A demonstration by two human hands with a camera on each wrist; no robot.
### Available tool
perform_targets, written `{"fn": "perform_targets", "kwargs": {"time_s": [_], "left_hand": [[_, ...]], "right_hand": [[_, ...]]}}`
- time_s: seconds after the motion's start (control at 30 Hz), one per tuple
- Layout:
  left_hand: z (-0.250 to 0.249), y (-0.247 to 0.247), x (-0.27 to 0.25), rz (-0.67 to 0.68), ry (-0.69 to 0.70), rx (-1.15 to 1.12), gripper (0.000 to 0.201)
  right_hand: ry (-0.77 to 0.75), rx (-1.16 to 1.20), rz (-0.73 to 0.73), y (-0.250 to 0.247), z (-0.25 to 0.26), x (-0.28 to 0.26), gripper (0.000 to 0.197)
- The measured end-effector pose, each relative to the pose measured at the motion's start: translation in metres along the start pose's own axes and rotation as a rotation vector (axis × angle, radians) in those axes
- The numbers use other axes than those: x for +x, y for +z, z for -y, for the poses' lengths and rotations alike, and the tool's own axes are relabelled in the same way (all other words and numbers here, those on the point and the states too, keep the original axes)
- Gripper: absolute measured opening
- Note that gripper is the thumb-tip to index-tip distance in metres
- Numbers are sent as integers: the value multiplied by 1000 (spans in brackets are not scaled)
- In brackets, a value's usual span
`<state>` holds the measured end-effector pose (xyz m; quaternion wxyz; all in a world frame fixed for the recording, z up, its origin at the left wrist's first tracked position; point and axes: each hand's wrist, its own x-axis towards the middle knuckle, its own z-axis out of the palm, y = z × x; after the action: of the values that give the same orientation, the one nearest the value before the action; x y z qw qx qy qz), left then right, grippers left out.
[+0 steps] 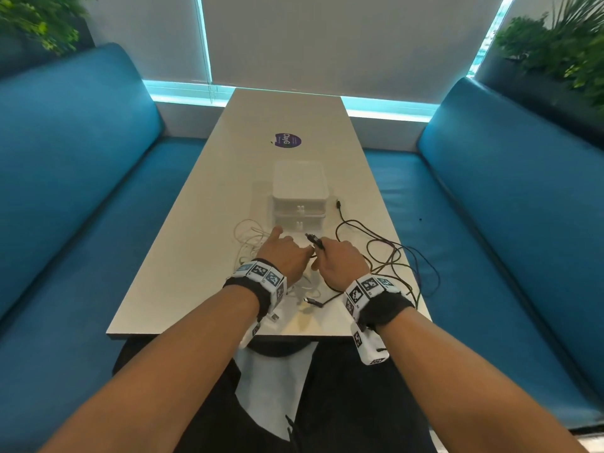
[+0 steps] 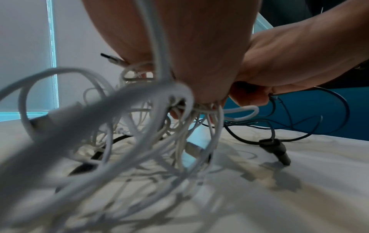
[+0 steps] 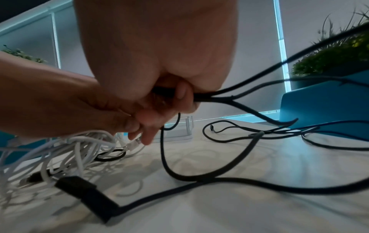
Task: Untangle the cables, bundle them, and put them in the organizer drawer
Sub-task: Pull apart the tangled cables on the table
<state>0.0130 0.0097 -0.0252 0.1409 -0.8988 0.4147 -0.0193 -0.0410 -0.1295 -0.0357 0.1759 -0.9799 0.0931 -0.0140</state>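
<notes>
A tangle of white cables [image 1: 250,238] [image 2: 127,141] [image 3: 75,146] lies on the table, partly under my left hand [image 1: 287,256], whose curled fingers grip a bunch of them just above the tabletop. Black cables [image 1: 385,253] [image 3: 219,179] sprawl to the right, some over the table edge. My right hand [image 1: 336,259] [image 3: 165,97] grips several black strands, and a black plug [image 1: 314,240] sticks out above its fingers. The two hands touch. The white two-drawer organizer [image 1: 300,194] stands just beyond them, both drawers closed.
The long pale table [image 1: 196,256] has blue bench seats [image 1: 81,223] on both sides. A purple round sticker [image 1: 287,140] sits farther up the table. A black connector [image 1: 310,301] [image 3: 87,195] lies near the front edge between my wrists.
</notes>
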Motion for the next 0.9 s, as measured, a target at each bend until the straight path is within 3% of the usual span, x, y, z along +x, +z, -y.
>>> {"fn": "perform_targets", "kwargs": {"time_s": [0.17, 0.3, 0.47, 0.7, 0.9], "left_hand": [[1, 0, -4, -52, -1, -11, 26], [2, 9, -5, -89, 11, 24, 19], [5, 11, -5, -27, 2, -8, 31], [6, 9, -4, 33, -30, -23, 33], [0, 0, 1, 121, -11, 74, 26]], "right_hand": [[18, 146, 133, 1, -2, 0, 23], [9, 91, 148, 3, -7, 0, 25], [33, -26, 118, -1, -21, -2, 27], [144, -190, 3, -14, -53, -7, 34], [201, -131, 11, -5, -42, -6, 33]]}}
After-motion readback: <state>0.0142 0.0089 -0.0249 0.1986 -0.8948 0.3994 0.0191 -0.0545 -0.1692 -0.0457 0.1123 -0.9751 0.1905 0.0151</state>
